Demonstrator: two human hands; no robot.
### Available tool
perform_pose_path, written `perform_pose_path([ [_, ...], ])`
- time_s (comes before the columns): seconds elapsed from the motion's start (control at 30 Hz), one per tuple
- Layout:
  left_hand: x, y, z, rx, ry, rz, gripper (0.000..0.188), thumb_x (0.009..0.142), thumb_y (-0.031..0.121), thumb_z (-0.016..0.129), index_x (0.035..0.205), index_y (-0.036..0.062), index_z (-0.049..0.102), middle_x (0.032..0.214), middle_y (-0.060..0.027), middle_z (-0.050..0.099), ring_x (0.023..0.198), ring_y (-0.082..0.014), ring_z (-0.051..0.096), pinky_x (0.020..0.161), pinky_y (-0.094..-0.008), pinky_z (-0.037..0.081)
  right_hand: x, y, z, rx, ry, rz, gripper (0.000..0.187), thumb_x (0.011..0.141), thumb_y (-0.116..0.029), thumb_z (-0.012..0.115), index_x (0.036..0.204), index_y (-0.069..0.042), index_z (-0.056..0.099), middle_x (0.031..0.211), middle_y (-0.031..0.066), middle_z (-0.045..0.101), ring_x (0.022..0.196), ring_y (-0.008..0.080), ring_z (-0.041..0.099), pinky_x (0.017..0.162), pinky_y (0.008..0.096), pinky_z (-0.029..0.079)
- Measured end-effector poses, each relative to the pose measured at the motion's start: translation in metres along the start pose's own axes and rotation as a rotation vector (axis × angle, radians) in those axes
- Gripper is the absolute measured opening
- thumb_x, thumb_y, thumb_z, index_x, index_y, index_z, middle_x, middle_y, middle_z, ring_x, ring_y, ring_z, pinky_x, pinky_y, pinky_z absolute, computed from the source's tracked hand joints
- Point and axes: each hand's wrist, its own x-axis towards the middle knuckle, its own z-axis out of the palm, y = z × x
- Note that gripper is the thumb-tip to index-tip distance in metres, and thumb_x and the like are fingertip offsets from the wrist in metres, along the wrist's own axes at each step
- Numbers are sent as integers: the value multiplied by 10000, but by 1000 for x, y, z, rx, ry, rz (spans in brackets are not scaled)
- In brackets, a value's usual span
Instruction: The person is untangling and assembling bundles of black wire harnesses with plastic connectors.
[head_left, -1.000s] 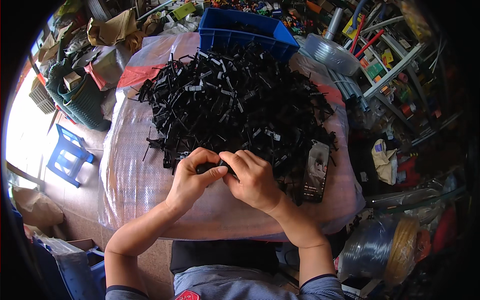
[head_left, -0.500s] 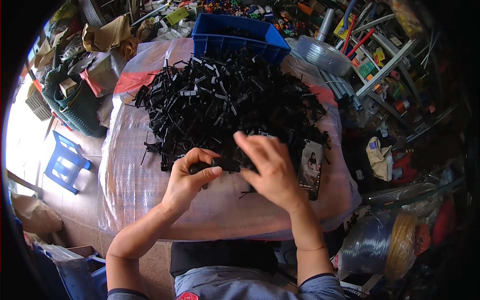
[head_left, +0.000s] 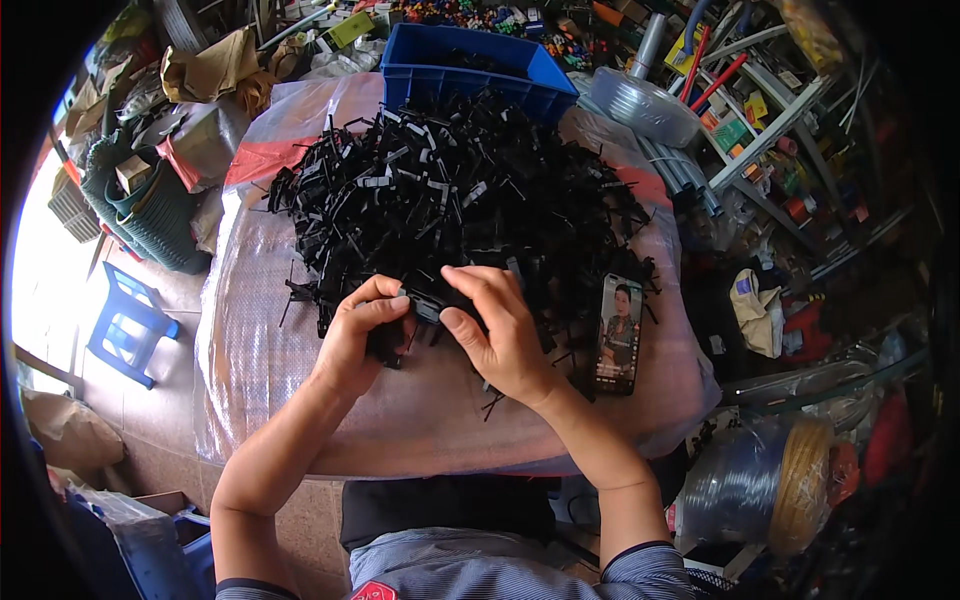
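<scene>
A small black plastic part [head_left: 426,308] points out from my left hand [head_left: 350,338], whose thumb and forefinger are closed on its left end. Just to the right of it is my right hand [head_left: 508,340], with the thumb near the part's free end and the fingers spread above. Nothing shows in the right hand's grip. Another dark piece [head_left: 386,352] shows below my left fingers; whether they hold it cannot be made out. Behind both hands rises a large heap of black plastic parts [head_left: 430,200] with thin strips sticking out, on a sheet-covered table [head_left: 270,400].
A phone [head_left: 620,335] with a lit screen lies right of my right hand. Beyond the heap stands a blue crate [head_left: 480,85]. A blue stool [head_left: 130,325] is on the floor at left, and coiled clear tubing [head_left: 735,490] sits at lower right.
My right hand has moved left and turned, with its fingers still apart. My left hand has shifted slightly up and left, tilting the part. The phone's screen shows another picture.
</scene>
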Motion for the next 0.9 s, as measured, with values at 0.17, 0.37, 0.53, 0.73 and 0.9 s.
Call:
perform_pose_path([
  [0.17, 0, 11, -8, -125, -48, 145, 107, 835, 158, 553, 886, 67, 528, 732, -80, 568, 615, -149, 521, 520, -246, 420, -1, -12, -16, 7, -65, -215, 365, 847, -235, 629, 1121, -3, 563, 1169, 143, 547, 958, 282, 550, 816, 346, 460],
  [0.37, -2, 15, -10, -186, -63, 152, 119, 827, 159, 561, 902, 78, 516, 763, -71, 572, 637, -145, 526, 523, -261, 423, -26, 34, -52, -608, 58, 217, 500, 904, -390, 505, 1245, -25, 483, 1244, 204, 476, 1076, 356, 450, 908, 423, 371],
  [0.53, 5, 23, -6, -238, -90, 123, 128, 823, 149, 553, 929, 87, 515, 792, -56, 578, 644, -145, 537, 520, -262, 422, -20, 18, -21, -189, -109, 188, 732, 848, -473, 560, 1322, 47, 356, 1326, 257, 375, 1153, 382, 415, 975, 421, 355],
  [0.73, 11, 55, 3, -42, 70, 108, 182, 827, 161, 537, 1006, 125, 528, 868, 0, 576, 736, -106, 538, 542, -236, 416, 0, -3, -12, -138, -257, -121, 725, 759, -465, 657, 1297, -28, 441, 1367, 256, 321, 1161, 383, 404, 958, 443, 364],
  [0.9, 90, 98, 41, 74, 152, 178, 163, 787, 210, 594, 909, 111, 549, 762, -12, 565, 611, -118, 538, 472, -259, 428, -19, 1, -4, -170, -312, -168, 521, 796, -334, 649, 1212, -50, 516, 1375, 236, 336, 1125, 342, 463, 914, 409, 398],
])
